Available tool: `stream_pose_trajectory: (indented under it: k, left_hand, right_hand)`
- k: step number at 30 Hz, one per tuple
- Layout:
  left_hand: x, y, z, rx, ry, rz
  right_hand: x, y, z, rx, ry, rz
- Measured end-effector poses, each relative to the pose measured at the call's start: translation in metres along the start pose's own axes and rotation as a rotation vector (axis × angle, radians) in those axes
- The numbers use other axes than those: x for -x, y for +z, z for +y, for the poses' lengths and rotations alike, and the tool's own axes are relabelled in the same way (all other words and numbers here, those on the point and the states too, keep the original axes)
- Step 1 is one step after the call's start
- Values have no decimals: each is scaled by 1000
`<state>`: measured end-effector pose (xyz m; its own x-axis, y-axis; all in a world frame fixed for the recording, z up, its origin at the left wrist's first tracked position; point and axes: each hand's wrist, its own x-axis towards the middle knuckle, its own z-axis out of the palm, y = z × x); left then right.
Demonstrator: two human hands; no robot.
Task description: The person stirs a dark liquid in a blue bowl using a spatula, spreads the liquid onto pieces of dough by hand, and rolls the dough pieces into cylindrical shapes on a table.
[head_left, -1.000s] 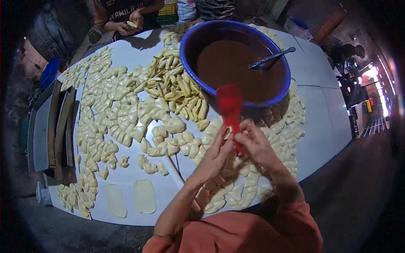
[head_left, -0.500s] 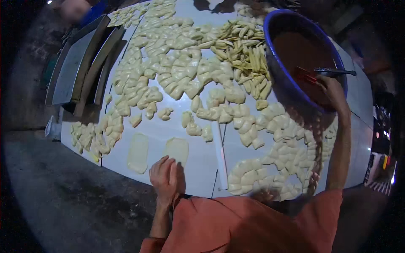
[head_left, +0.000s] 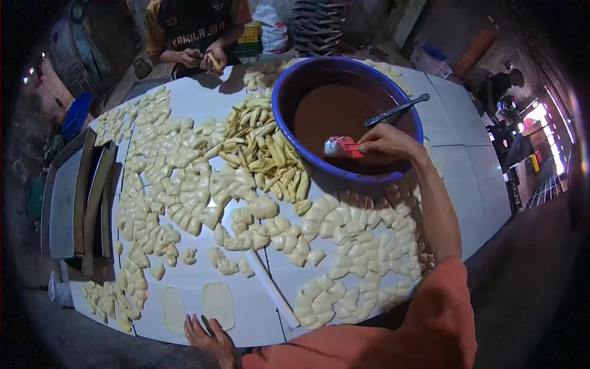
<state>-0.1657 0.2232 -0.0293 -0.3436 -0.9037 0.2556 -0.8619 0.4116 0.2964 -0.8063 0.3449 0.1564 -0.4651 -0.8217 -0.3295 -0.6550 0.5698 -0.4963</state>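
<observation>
Dough sheets (head_left: pixel 218 301), two, lie flat, the left hand (head_left: pixel 212 337) loose with fingers spread at their near ends. One red scraper (head_left: pixel 347 147) is pinched in the right hand (head_left: pixel 391 143) over one blue basin (head_left: pixel 278 117) of brown paste (head_left: pixel 319 120) (one dark utensil (head_left: pixel 399 109) leans across the rim, just beyond that hand). One white rod (head_left: pixel 273 289) lies rightward of the sheets. A second earlier, both hands were at the scraper.
</observation>
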Motion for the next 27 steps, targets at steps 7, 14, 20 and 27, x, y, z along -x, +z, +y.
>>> stream_pose_trajectory:
  k: [7,14,20,27]
  left_hand:
    - [0,1,-6,-7,64,22]
    - [-5,-6,8,-29,-7,-23]
    - [-3,-1,1,-2,32,13]
    - [-7,-11,22,15,-56,-45]
  right_hand:
    - [-21,32,22,260,-96,68]
    - [-12,18,26,-268,76,-169]
    - [-2,14,28,-385,131,-228]
    - [9,11,26,-457,214,-265]
